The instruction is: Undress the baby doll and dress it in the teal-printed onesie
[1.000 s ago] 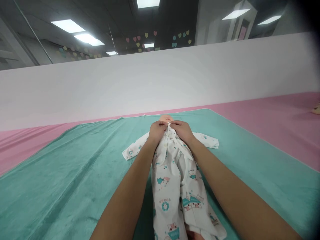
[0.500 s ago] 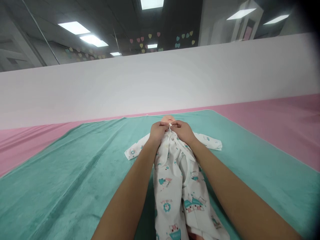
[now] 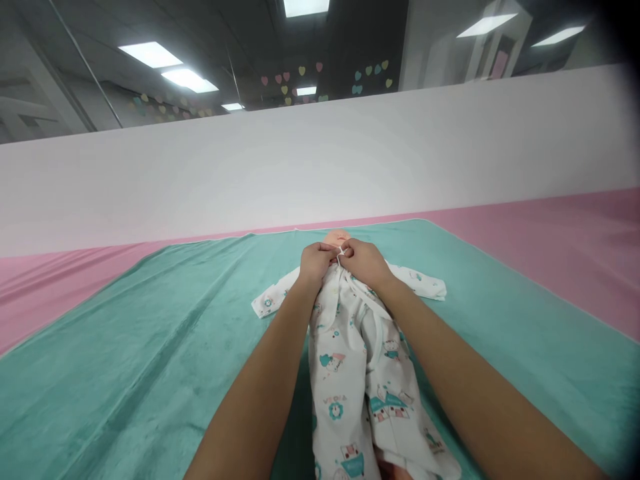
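A baby doll [image 3: 336,236] lies on its back on a teal blanket [image 3: 150,347], dressed in a white printed romper [image 3: 360,373]. Only the top of its head shows past my hands. My left hand [image 3: 315,261] and my right hand [image 3: 364,261] meet at the romper's neckline. Both are closed, pinching the thin white tie strings [image 3: 341,252] between their fingertips. The romper's sleeves spread out flat to either side, and its legs run toward me between my forearms.
The teal blanket lies over a pink sheet [image 3: 550,227] that shows at the left and right. A low white wall [image 3: 320,167] runs across behind it. Ceiling lights and paper hearts hang beyond the wall.
My hands have stayed at the neckline, with the right fingers shifting slightly over the strings. The view has drifted a little.
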A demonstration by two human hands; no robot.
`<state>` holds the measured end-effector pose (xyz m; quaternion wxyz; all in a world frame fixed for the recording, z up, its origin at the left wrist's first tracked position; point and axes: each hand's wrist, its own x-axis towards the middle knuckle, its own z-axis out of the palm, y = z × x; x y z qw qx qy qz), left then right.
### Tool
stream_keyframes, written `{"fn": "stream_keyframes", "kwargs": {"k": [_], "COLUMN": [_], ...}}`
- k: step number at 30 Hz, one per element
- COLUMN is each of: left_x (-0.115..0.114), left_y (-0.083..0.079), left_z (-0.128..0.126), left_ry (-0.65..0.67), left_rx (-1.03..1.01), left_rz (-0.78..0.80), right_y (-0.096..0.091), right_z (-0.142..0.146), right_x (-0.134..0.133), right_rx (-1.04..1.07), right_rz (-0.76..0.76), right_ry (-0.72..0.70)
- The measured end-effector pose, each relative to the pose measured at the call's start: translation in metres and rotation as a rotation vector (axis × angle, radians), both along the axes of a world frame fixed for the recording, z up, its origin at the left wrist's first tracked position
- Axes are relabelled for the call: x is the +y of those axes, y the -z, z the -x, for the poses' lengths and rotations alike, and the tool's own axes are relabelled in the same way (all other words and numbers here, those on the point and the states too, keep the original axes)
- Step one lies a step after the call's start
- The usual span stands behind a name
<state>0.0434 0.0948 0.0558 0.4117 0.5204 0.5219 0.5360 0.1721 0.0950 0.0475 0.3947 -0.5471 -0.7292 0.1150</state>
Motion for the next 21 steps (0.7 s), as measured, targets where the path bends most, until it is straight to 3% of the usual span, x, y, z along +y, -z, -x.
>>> {"fn": "stream_keyframes", "kwargs": {"k": [14,21], "left_x": [-0.0015,-0.0022], "left_y": [-0.0074,-0.0073], "left_z": [-0.0052,-0.0069], "left_ry": [-0.08,-0.106], "left_rx": [0.332,0.328], "left_rz": [-0.08,-0.042], "right_y": [0.001,0.0005], "right_z": [-0.0011,-0.0008], "right_x": [-0.0004,-0.0022], "right_rx": [-0.01,0.12], "right_rz": [0.008,0.036], "right_ry": [0.022,0.004]}}
